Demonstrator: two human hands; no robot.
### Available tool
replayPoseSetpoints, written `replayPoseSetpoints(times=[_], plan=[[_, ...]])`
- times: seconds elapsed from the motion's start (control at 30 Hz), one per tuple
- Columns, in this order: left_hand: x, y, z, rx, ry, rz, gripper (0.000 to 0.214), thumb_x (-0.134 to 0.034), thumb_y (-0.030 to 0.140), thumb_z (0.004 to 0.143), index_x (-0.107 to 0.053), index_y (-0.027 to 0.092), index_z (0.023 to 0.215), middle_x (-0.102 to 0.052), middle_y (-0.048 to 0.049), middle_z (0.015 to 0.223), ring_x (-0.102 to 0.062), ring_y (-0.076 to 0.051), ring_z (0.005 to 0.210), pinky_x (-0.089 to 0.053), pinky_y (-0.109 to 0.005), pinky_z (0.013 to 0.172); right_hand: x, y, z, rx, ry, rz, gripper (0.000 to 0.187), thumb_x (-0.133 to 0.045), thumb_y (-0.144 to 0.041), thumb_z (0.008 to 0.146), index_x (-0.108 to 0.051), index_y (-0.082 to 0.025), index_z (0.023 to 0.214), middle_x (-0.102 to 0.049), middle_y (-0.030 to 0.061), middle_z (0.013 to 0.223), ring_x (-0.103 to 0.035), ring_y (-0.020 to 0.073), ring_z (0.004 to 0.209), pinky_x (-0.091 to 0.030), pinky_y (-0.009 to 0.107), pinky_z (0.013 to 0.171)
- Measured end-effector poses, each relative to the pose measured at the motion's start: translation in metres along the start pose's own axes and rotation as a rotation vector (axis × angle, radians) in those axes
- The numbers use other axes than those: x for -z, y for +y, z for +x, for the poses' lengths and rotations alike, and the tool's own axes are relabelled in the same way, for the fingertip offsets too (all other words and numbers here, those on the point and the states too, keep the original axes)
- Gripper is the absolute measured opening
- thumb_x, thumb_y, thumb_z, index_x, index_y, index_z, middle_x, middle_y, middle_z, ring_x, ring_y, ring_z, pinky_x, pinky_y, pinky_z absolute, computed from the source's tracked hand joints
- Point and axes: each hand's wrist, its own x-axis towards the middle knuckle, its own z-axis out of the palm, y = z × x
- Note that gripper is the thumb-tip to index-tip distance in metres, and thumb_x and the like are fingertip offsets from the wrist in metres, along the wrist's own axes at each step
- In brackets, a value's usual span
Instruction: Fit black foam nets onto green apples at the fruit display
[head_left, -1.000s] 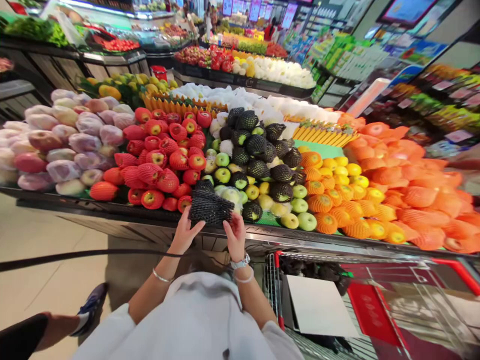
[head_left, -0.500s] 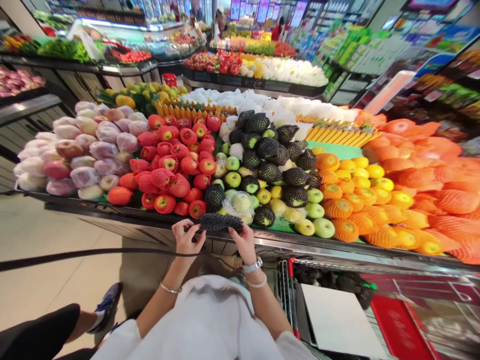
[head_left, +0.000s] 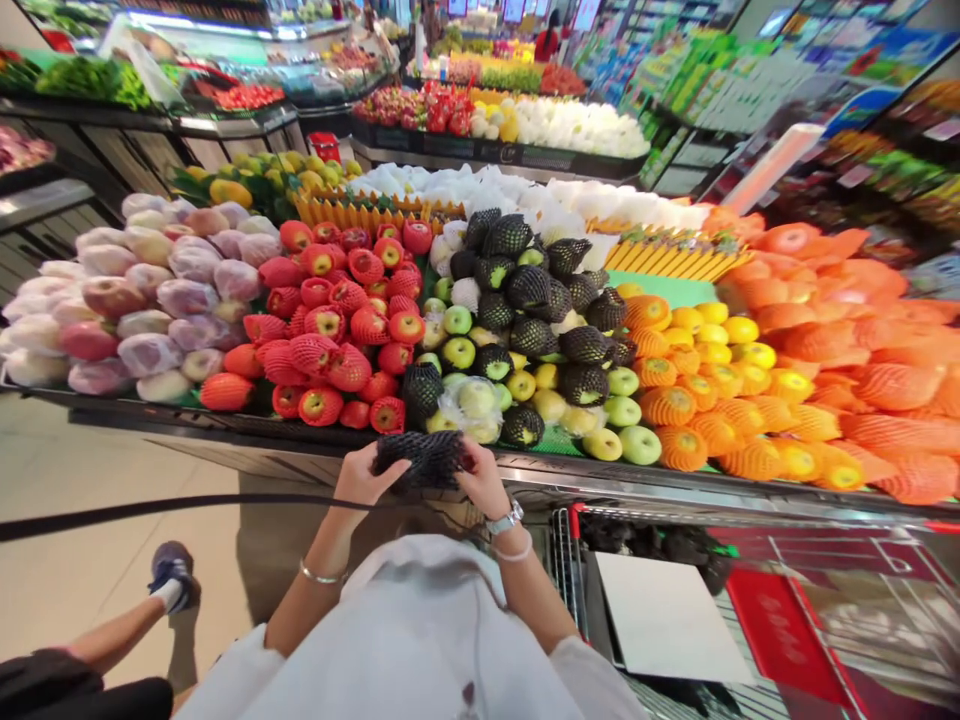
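My left hand [head_left: 361, 478] and my right hand [head_left: 482, 482] are both closed on a bunch of black foam fruit nets [head_left: 422, 458], held just in front of the display's front edge. Right behind the nets lie green apples [head_left: 457, 351], some bare and some in black nets [head_left: 529, 288], plus a clear bag of apples [head_left: 477, 403]. Red apples [head_left: 337, 310] in red nets sit to the left of them.
The produce stand [head_left: 600, 478] runs across the view, with pink-wrapped fruit [head_left: 135, 290] at left and oranges in orange nets [head_left: 750, 400] at right. A red shopping cart [head_left: 720, 610] stands at my right. Another person's leg and shoe [head_left: 169, 575] are at lower left.
The nets were stretched flat between my hands half a second ago; now they are bunched together and drawn closer to my body. The other person's foot has shifted left.
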Motion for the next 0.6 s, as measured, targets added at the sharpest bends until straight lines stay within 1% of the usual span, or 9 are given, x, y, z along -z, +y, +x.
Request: replayPoseSetpoints(times=[0.07,0.17,0.23,0.3,0.4,0.5,0.57,0.6], plan=[[-0.009,0.001,0.005,0.026,0.094,-0.018,0.029,-0.068,0.038,0.069,-0.069,0.016,0.088,-0.074,-0.0063,0.082,-0.067,-0.022,0.072,-0.055,-0.032,0.071,-0.006,0.001,-0.002,-0.003,0.026,-0.045,0.038,-0.053,-0.013,0.068,-0.058,-0.017,0.105,-0.065,0.0064,0.096,-0.060,0.0175,0.081,-0.051,0.030,0.075],[-0.028,-0.006,0.010,0.020,0.247,0.019,0.020,-0.068,0.035,0.066,-0.069,0.019,0.079,-0.073,-0.0073,0.079,-0.068,-0.024,0.072,-0.055,-0.034,0.071,-0.017,0.006,-0.003,0.083,0.069,-0.133,0.053,-0.057,-0.015,0.070,-0.046,-0.016,0.122,-0.057,0.0130,0.115,-0.057,0.0227,0.102,-0.049,0.039,0.090],[-0.039,-0.015,0.012,-0.011,0.262,0.026,0.014,-0.065,0.032,0.067,-0.069,0.021,0.075,-0.073,-0.0076,0.076,-0.067,-0.025,0.072,-0.054,-0.033,0.070,-0.022,0.008,-0.002,0.132,0.083,-0.212,0.059,-0.056,-0.014,0.071,-0.039,-0.014,0.128,-0.051,0.0166,0.123,-0.050,0.0257,0.116,-0.043,0.043,0.100],[-0.047,-0.023,0.014,-0.018,0.202,0.028,0.009,-0.062,0.028,0.066,-0.068,0.021,0.069,-0.072,-0.0076,0.071,-0.066,-0.024,0.069,-0.053,-0.033,0.068,-0.024,0.008,0.000,0.157,0.070,-0.308,0.062,-0.053,-0.009,0.072,-0.035,-0.013,0.131,-0.044,0.0186,0.129,-0.041,0.0268,0.126,-0.038,0.046,0.106],[-0.051,-0.030,0.014,0.056,0.041,0.009,0.010,-0.057,0.024,0.067,-0.066,0.020,0.065,-0.069,-0.0074,0.067,-0.064,-0.024,0.066,-0.052,-0.034,0.067,-0.022,0.006,0.003,0.162,-0.018,-0.448,0.061,-0.049,-0.004,0.071,-0.038,-0.014,0.131,-0.036,0.0187,0.135,-0.032,0.0265,0.132,-0.034,0.046,0.109],[-0.049,-0.028,0.013,0.155,-0.055,-0.097,0.018,-0.051,0.028,0.074,-0.066,0.019,0.074,-0.069,-0.0069,0.076,-0.064,-0.023,0.074,-0.052,-0.036,0.072,-0.019,0.001,0.005,0.140,-0.080,-0.581,0.058,-0.050,-0.002,0.070,-0.046,-0.016,0.127,-0.033,0.0183,0.137,-0.030,0.0288,0.132,-0.034,0.048,0.108],[-0.048,-0.022,0.012,0.186,-0.130,-0.177,0.020,-0.055,0.033,0.076,-0.067,0.018,0.083,-0.070,-0.0061,0.083,-0.063,-0.023,0.081,-0.052,-0.037,0.077,-0.019,-0.002,0.005,0.124,-0.096,-0.679,0.062,-0.050,-0.001,0.067,-0.048,-0.016,0.127,-0.033,0.0188,0.138,-0.028,0.0317,0.132,-0.032,0.051,0.108],[-0.048,-0.019,0.012,0.190,-0.183,-0.216,0.023,-0.059,0.035,0.075,-0.067,0.018,0.087,-0.070,-0.0059,0.085,-0.063,-0.023,0.084,-0.052,-0.037,0.079,-0.020,-0.003,0.005,0.117,-0.106,-0.722,0.064,-0.051,0.000,0.066,-0.047,-0.015,0.128,-0.033,0.0194,0.138,-0.027,0.0332,0.132,-0.030,0.053,0.107]])
